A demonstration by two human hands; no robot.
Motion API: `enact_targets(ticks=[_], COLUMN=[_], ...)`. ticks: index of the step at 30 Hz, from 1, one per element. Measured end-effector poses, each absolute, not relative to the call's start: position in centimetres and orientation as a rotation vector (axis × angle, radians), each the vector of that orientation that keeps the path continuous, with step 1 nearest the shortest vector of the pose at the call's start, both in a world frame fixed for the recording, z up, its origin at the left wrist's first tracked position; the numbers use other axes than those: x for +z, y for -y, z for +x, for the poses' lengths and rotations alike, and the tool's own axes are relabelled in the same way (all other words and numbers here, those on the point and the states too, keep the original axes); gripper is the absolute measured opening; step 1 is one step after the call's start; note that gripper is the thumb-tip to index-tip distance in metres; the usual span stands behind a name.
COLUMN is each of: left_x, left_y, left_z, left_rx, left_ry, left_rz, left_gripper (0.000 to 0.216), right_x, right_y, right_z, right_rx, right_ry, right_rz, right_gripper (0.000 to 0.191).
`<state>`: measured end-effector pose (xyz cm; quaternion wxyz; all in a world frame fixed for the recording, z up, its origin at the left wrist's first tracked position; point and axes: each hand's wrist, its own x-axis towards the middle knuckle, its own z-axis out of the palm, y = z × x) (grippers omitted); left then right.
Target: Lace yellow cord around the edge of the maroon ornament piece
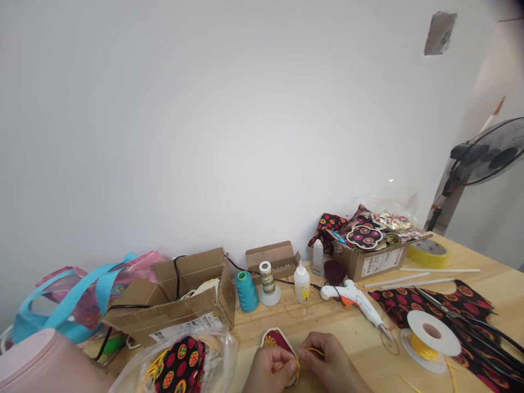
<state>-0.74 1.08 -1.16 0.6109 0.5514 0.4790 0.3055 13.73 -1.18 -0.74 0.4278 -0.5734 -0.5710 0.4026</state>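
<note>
My left hand [271,369] and my right hand [327,364] meet at the bottom edge of the view, over a wooden table [327,322]. Both are closed in a pinch on a thin yellow cord [298,370] that runs between their fingers. The left hand also rests against a small dark red patterned fabric piece [277,338] with a white rim, which lies just beyond the fingers. A white spool of yellow cord [429,334] lies to the right of my hands.
White glue gun [356,300], glue bottles [302,281], teal thread cone [246,291] and ribbon spool [267,279] stand behind my hands. Open cardboard boxes [180,300] sit left; a box of patterned fabric [368,245], yellow tape [428,253], scissors [446,312] and a fan [487,155] right.
</note>
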Motion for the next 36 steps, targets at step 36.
enact_targets(ticks=[36], left_x=[-2.4], left_y=[-1.4], left_z=[-1.0], left_rx=[0.848], left_ry=[-1.058], left_rz=[1.278], left_gripper=[0.044], right_x=[0.1], right_y=[1.1], right_z=[14.1], right_rx=[1.145], right_ry=[1.317], right_rz=[-1.342], right_gripper=[0.027])
